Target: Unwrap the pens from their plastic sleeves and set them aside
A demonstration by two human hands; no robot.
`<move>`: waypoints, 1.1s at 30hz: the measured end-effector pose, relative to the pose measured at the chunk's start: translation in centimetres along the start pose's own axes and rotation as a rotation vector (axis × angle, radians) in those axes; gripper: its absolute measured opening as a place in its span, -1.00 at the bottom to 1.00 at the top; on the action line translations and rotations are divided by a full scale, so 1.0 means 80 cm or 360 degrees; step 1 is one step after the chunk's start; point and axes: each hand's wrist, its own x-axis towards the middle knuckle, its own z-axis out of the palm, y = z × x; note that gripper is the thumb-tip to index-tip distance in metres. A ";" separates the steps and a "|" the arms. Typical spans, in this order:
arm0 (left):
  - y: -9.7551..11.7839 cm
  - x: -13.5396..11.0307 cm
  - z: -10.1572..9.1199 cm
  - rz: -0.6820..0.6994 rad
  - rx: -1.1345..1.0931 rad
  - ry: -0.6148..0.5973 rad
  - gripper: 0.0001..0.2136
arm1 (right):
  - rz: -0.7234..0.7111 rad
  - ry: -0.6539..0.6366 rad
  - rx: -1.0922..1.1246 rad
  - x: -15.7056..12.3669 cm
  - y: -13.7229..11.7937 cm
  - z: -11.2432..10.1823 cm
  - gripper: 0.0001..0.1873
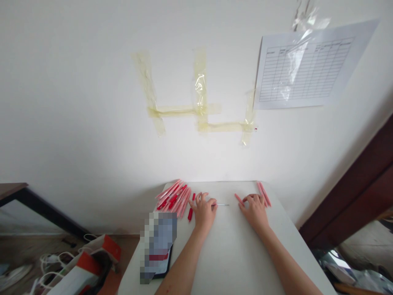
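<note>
My left hand (204, 212) is closed over the white table, its thumb and index finger pinching a thin pen refill (222, 204). The refill points right, toward my other hand. My right hand (255, 211) holds a pink pen barrel (239, 199) by its near end, tilted up to the left. Just left of my left hand lies a red pen part (190, 214), with another small red piece (193, 196) beyond it. A heap of pink pen barrels (172, 196) mixed with red parts covers the table's back left corner.
A few pink pens (264, 194) lie at the back right corner of the white table (227, 254). On the left edge rests a phone (164, 266), its screen pixelated. Paper bags (82, 266) stand on the floor at left. The wall (92, 102) rises directly behind the table.
</note>
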 end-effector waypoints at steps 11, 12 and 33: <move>0.002 -0.002 -0.004 0.0072 -0.0011 -0.0019 -0.92 | -0.0302 0.0045 0.0260 0.001 -0.010 -0.008 -0.81; 0.002 -0.002 -0.004 0.0078 -0.0017 -0.0024 -0.92 | -0.0341 0.0016 0.0270 0.001 -0.013 -0.010 -0.80; 0.001 -0.005 0.002 0.0153 -0.0159 -0.0076 -0.94 | -0.0454 -0.0180 0.0279 0.000 -0.030 -0.017 -0.86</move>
